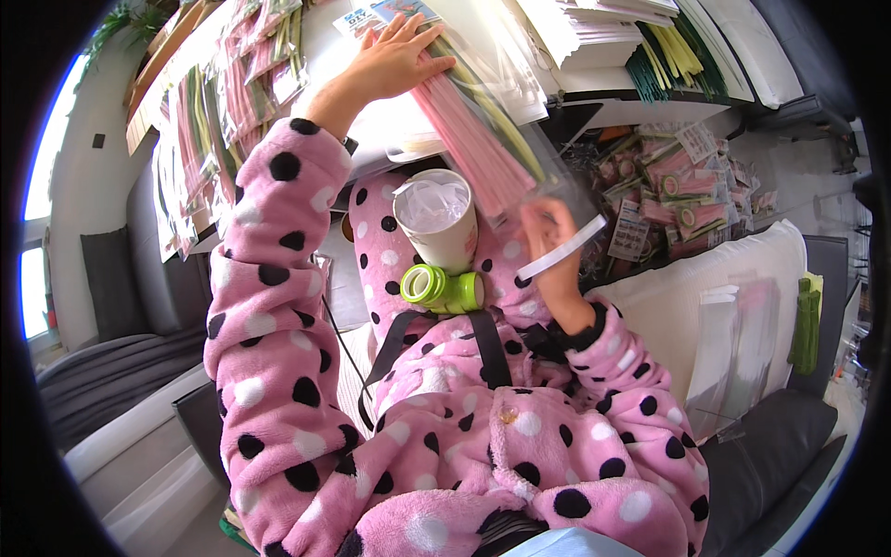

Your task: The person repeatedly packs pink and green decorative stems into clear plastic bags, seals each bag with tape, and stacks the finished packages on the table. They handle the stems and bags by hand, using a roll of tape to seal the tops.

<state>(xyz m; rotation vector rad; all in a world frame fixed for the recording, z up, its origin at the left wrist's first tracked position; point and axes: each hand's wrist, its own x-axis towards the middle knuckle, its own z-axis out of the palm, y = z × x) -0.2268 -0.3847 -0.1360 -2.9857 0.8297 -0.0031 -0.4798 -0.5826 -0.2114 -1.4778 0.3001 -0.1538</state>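
Note:
My left hand (400, 63) lies flat with its fingers spread, pressing on the upper part of a clear plastic bag. Inside the bag are pink pipe cleaners (480, 153) and green ones (511, 136), and a printed card (407, 10) shows at its top. My right hand (557, 244), blurred, is curled beside the bag's lower end. A white strip (564, 247) runs across its fingers and seems held there. A paper cup (445, 240) with white strips in it stands between my thighs. Against it, on my lap, rest lime-green tape rolls (445, 291).
Filled bags (243, 104) hang over the table's left side. A stack of white packets (598, 35) and green and yellow pipe cleaners (672, 56) sit at right. More filled bags (679, 195) are heaped low at right. Empty-looking clear bags (724, 348) lie on the pale seat cover (647, 299).

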